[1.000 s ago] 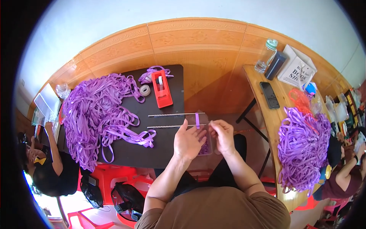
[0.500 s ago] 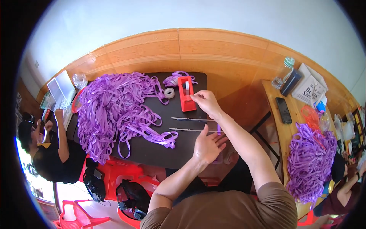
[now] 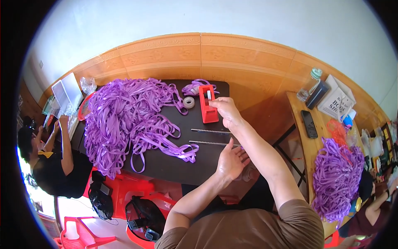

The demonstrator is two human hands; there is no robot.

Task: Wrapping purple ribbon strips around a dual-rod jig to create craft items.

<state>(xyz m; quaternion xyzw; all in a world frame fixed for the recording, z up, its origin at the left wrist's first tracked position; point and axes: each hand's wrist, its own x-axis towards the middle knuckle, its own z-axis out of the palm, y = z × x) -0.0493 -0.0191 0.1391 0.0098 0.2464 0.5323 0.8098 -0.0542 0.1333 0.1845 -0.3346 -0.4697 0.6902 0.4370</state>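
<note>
My right hand (image 3: 227, 111) reaches to the red tape dispenser (image 3: 209, 113), its thumb and fingers pinched together at the upper part of it; what is between the fingertips is too small to make out. A pale tape roll (image 3: 209, 95) sits inside the dispenser. Below my right forearm, my left hand (image 3: 232, 162) is turned palm up with its fingers stretched out, partly behind that forearm. Two thin metal rods (image 3: 207, 143) lie side by side on the dark table (image 3: 166, 166), their right ends near my left fingers. A bit of purple shows by those fingertips.
A large heap of purple ribbon (image 3: 112, 120) covers the table's left part. A loose tape roll (image 3: 188, 102) lies beside the dispenser. On the wooden table (image 3: 299, 108) at right are a phone (image 3: 309, 123), bottles and more ribbon (image 3: 338, 178). Another person sits at left.
The view has shifted slightly, so the table things appear a little further right. My right fingers have moved slightly up along the dispenser; my left hand keeps its palm-up pose.
</note>
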